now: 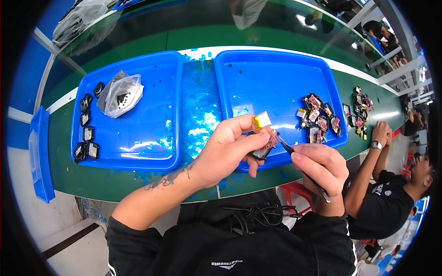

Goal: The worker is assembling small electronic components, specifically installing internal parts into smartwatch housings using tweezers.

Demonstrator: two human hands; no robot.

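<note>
A black-shirted co-worker [386, 205] is near what seems a red stool [289, 188].

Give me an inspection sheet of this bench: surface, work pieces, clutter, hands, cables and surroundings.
Surface: green table, bearing the blue left tray and blue right tray.
Work pieces: black devices line the left tray's left side; a pile of opened parts lies in the right tray, a second pile on the table to its right.
Clutter: blue film scraps strewn between the trays; clear bag of small black bits in the left tray.
Hands: left hand holds an open device with a red board; right hand grips tweezers, tips near the board.
Cables: black cords bunched below the hands; whether cables or drawstrings, cannot tell.
Surroundings: co-worker at the right; blue bin at the table's left end.
</note>
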